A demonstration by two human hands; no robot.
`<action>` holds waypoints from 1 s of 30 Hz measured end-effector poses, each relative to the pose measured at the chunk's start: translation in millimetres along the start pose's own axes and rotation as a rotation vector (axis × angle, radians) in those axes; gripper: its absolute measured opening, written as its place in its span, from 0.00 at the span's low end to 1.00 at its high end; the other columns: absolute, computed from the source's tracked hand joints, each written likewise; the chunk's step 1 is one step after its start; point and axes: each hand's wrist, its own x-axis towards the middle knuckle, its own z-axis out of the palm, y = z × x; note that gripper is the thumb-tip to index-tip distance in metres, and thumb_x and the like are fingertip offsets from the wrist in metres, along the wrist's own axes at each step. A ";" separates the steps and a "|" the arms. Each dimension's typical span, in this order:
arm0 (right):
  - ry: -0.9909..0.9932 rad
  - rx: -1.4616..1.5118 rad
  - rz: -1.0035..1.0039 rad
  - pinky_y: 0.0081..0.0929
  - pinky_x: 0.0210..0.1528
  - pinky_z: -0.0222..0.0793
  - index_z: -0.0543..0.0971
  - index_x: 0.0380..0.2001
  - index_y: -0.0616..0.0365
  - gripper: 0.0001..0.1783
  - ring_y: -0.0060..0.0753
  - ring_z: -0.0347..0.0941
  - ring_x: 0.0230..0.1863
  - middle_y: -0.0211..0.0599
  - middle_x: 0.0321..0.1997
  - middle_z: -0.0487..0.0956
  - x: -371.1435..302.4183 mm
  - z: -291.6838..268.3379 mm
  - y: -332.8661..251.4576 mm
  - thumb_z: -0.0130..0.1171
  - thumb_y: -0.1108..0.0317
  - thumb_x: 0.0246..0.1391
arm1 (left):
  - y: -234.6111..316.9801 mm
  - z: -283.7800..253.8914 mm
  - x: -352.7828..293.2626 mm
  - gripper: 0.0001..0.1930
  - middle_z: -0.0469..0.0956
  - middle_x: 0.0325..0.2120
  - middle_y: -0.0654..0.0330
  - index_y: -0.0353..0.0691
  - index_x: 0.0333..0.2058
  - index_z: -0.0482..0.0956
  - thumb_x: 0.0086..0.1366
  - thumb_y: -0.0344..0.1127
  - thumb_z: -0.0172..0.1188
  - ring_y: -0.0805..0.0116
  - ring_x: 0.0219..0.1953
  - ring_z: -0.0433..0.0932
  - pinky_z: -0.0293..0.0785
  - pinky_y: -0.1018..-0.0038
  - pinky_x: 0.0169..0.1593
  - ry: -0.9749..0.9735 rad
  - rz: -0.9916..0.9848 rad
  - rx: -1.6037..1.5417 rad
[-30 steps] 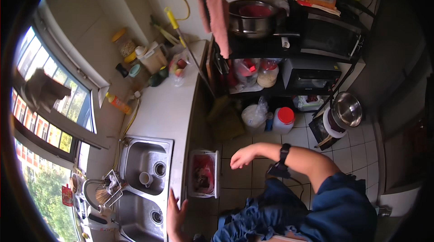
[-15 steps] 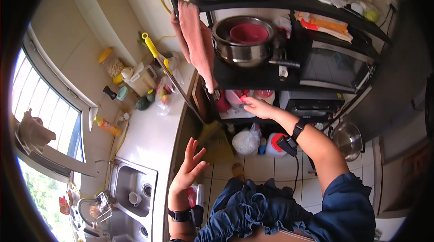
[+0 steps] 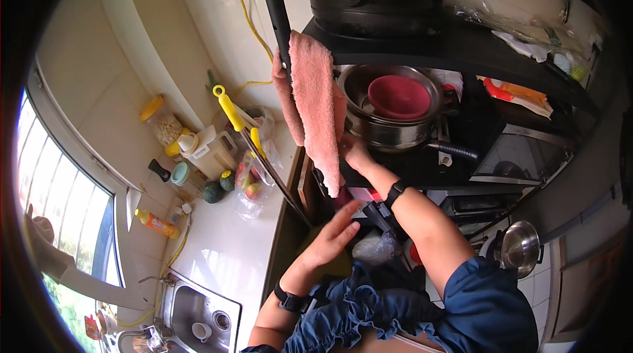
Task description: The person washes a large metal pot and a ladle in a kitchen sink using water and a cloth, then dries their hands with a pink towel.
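Observation:
A pink towel (image 3: 313,102) hangs over the black upright at the left end of the shelf rack. My right hand (image 3: 356,154) reaches in beside the towel's right edge, just below a steel pot (image 3: 389,134). Its fingers are partly hidden there, so what they touch does not show. A red bowl (image 3: 399,97) sits inside the pot. Lower and to the left, my left hand (image 3: 330,237) is raised with its fingers stretched out and nothing in them. It is near the towel's lower tip, in front of the lower shelf.
A black lidded pan (image 3: 376,9) stands on the top shelf (image 3: 422,46). At right are an oven (image 3: 521,155) and a steel pot (image 3: 521,247) near the floor. The white counter (image 3: 217,254) on the left carries jars, bagged fruit and long yellow-handled tools (image 3: 229,109) leaning across its edge.
My right hand has moved up from the lower shelf to beside the towel. My left hand has shifted right, toward the rack. The view has moved closer to the shelves.

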 end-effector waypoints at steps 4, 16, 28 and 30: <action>-0.063 -0.475 -0.522 0.28 0.29 0.59 0.72 0.18 0.57 0.03 0.37 0.66 0.27 0.39 0.23 0.71 -36.8 -30.2 -104.2 0.55 0.72 0.39 | -3.0 -22.3 14.3 0.30 0.46 0.58 0.57 0.37 0.57 0.43 0.60 0.34 0.47 0.66 0.61 0.42 0.41 0.71 0.59 0.335 0.061 -0.119; 0.007 -0.304 -0.462 0.29 0.53 0.54 0.57 0.52 0.63 0.26 0.32 0.57 0.54 0.41 0.54 0.61 -79.2 -16.6 -183.1 0.47 0.65 0.50 | 7.5 21.8 90.8 0.29 0.61 0.49 0.56 0.39 0.53 0.54 0.61 0.53 0.39 0.64 0.50 0.62 0.58 0.71 0.54 0.795 0.203 -0.778; 0.171 0.072 -0.409 0.22 0.41 0.59 0.62 0.40 0.58 0.23 0.31 0.62 0.40 0.38 0.40 0.64 -94.5 22.3 -137.7 0.59 0.74 0.39 | 22.8 -12.0 89.3 0.23 0.62 0.46 0.53 0.36 0.55 0.52 0.62 0.40 0.36 0.65 0.45 0.64 0.63 0.73 0.47 0.725 0.390 -0.165; 0.113 0.387 -0.252 0.24 0.48 0.56 0.57 0.47 0.56 0.27 0.27 0.57 0.47 0.36 0.47 0.61 -97.4 39.7 -110.6 0.58 0.69 0.45 | 35.2 -26.2 94.2 0.29 0.60 0.49 0.52 0.39 0.56 0.51 0.59 0.49 0.37 0.62 0.46 0.64 0.63 0.70 0.48 0.935 0.575 -0.141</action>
